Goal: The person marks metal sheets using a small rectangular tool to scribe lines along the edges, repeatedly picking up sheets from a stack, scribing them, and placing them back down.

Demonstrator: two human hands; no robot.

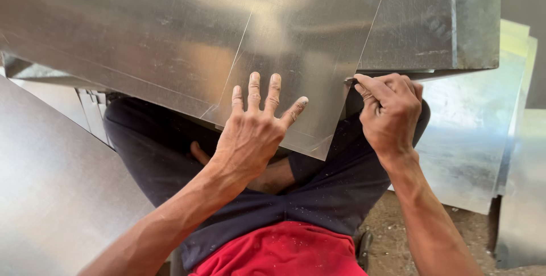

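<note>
A large shiny metal sheet [227, 31] lies across my lap, with thin scribed lines running over it. My left hand [256, 128] lies flat on the sheet near its front corner, fingers spread and pressing down. My right hand [389, 111] is closed at the sheet's right edge, pinching a small dark tool [348, 82] whose tip touches the edge; most of the tool is hidden in the fist. I sit in dark trousers and a red shirt below the sheet.
Another metal sheet [51, 185] lies at the left. More sheets [478, 134] lean at the right, some with pale yellow edges. Bare dirt floor [392, 225] shows at the lower right.
</note>
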